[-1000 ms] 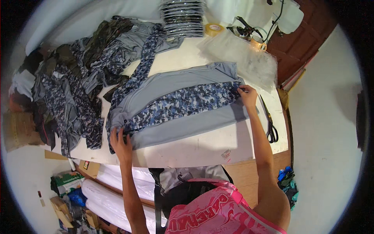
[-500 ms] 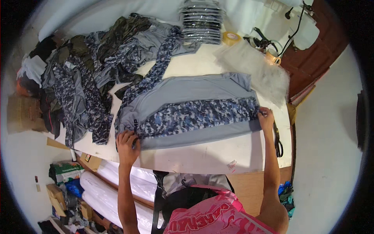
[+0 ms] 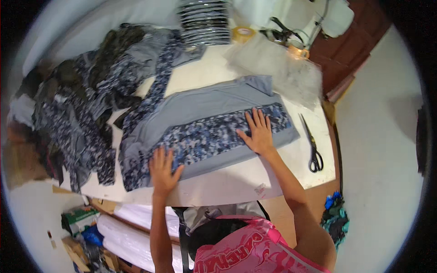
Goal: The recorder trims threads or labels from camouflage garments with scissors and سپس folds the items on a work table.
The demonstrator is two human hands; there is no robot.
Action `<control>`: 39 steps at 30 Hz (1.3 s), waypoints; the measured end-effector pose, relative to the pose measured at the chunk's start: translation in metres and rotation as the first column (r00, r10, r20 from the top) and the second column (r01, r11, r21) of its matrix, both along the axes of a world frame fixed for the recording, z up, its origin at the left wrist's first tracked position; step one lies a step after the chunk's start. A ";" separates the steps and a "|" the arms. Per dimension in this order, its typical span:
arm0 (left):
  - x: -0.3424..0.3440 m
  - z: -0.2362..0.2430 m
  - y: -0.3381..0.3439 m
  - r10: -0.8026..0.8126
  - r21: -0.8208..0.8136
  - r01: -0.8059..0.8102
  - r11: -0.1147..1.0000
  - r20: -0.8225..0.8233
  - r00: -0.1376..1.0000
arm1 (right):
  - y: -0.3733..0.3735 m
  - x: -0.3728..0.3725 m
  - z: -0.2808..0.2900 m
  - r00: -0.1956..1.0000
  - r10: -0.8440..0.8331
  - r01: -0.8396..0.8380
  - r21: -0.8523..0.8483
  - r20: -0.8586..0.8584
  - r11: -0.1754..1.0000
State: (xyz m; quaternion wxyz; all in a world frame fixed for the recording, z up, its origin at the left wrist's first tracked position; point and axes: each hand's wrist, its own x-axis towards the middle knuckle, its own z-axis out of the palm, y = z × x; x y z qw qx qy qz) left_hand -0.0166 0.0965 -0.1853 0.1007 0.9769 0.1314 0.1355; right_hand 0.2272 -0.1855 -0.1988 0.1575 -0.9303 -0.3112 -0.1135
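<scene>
A grey long-sleeved shirt (image 3: 205,98) lies flat on the white table, one blue camouflage sleeve (image 3: 205,132) folded lengthwise across it. Its other camouflage sleeve (image 3: 160,84) stretches away toward the far side. My left hand (image 3: 165,173) rests on the shirt's left part with fingers spread, touching the folded sleeve. Palm down and fingers apart, my right hand (image 3: 259,134) presses on the sleeve nearer its right end. Neither hand grips anything. Black-handled scissors (image 3: 313,148) lie on the table to the right of the shirt.
Loose camouflage and grey garments (image 3: 82,109) are heaped at the left. At the back stand stacked packed garments (image 3: 204,22), a roll of yellowish tape (image 3: 243,33) and clear plastic bags (image 3: 282,68). White wrapped rolls (image 3: 127,241) lie below the table's front edge (image 3: 218,202).
Both hands have let go of the shirt's edges and now lie flat on it; the right hand moved inward to the left. The scissors show fully, and the view has shifted.
</scene>
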 end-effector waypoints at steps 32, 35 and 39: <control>-0.018 0.049 0.025 0.000 -0.232 0.018 0.972 0.080 0.997 | -0.053 0.001 0.074 0.961 -0.079 0.055 -0.095 -0.267 0.994; 0.032 0.062 0.065 0.147 -0.110 -0.120 0.987 0.284 0.948 | -0.029 0.073 0.076 0.962 0.103 -0.089 0.064 -0.253 0.994; 0.093 0.032 0.135 0.244 -0.211 -0.193 0.958 0.254 0.936 | 0.000 0.144 0.058 0.966 0.230 -0.226 0.045 -0.117 0.973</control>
